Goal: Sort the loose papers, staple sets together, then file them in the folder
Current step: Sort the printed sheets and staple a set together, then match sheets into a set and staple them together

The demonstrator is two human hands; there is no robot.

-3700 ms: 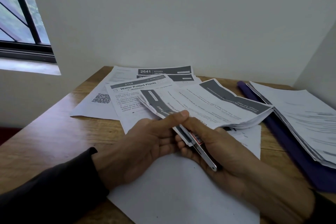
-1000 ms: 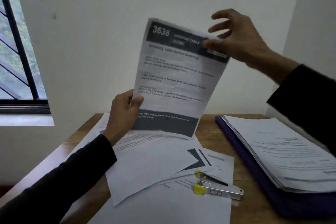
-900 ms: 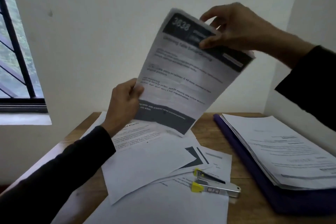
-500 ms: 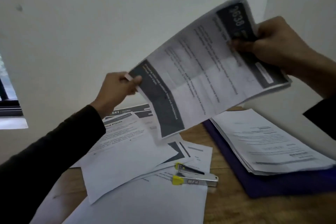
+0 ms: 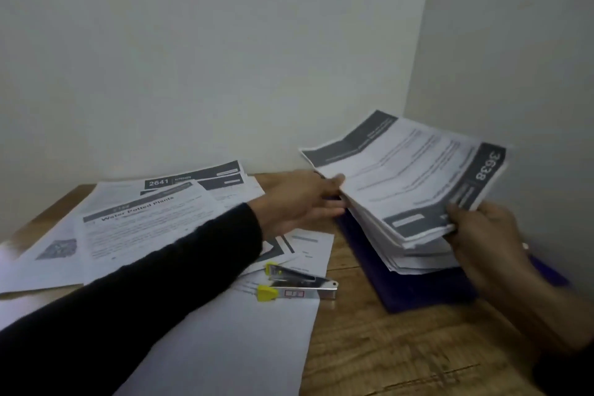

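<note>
Blur is softening most of the print, so that only the heading "3638" on the stapled set and "2641" and "Water Potted Plants" on the loose papers are being made out. The stapled set is being held over the stack of papers lying on the purple folder at the right of the tabletop. Its long axis is running from far left to near right, with the dark "3638" header band pointing toward the right wall and the footer band toward the far left. Its near right corner is being pinched by the right hand, whose fingers are curled under the sheets with the thumb on top; the forearm is being cut off by the frame edge. The left hand is being held at the set's left edge with fingers straight and thumb tip touching the paper; whether the fingers are passing under the set cannot be told, as they are being hidden by it. Much of the folder is being covered by the stack, and its right part is being hidden behind the right hand. The stapler, with its yellow ends, is lying on a blank sheet between the loose papers and the folder, partly open. Several loose papers are being crossed by the dark left sleeve.
</note>
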